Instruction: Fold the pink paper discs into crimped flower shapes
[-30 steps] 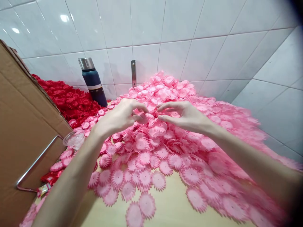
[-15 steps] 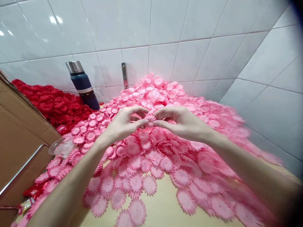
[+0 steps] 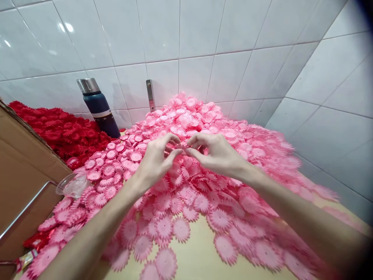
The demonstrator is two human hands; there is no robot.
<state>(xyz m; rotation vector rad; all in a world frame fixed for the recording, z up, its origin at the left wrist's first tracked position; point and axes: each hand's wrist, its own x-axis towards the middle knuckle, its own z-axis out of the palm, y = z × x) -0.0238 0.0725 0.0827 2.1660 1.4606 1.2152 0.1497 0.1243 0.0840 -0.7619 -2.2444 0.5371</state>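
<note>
Between the fingertips of both hands is a pink petal disc (image 3: 183, 146), small and partly hidden by the fingers. My left hand (image 3: 159, 157) pinches it from the left, thumb below and fingers curled above. From the right, my right hand (image 3: 212, 153) grips it in the same kind of pinch. Both hands are held over a large heap of pink petal discs (image 3: 186, 116), round pieces with jagged edges and a small hole in the middle. Loose discs (image 3: 166, 262) lie spread across the pale table (image 3: 198, 249) below the hands.
A heap of red petal discs (image 3: 58, 128) lies at the left, beside a dark blue bottle (image 3: 100, 111) with a steel cap. A cardboard box (image 3: 26, 155) stands at the left edge, near a clear plastic container (image 3: 72, 184). White tiled walls (image 3: 198, 27) close off the back and right.
The disc between my hands shows less of its face and looks narrower now. My fingers have shifted slightly around it. The whole view has moved a little.
</note>
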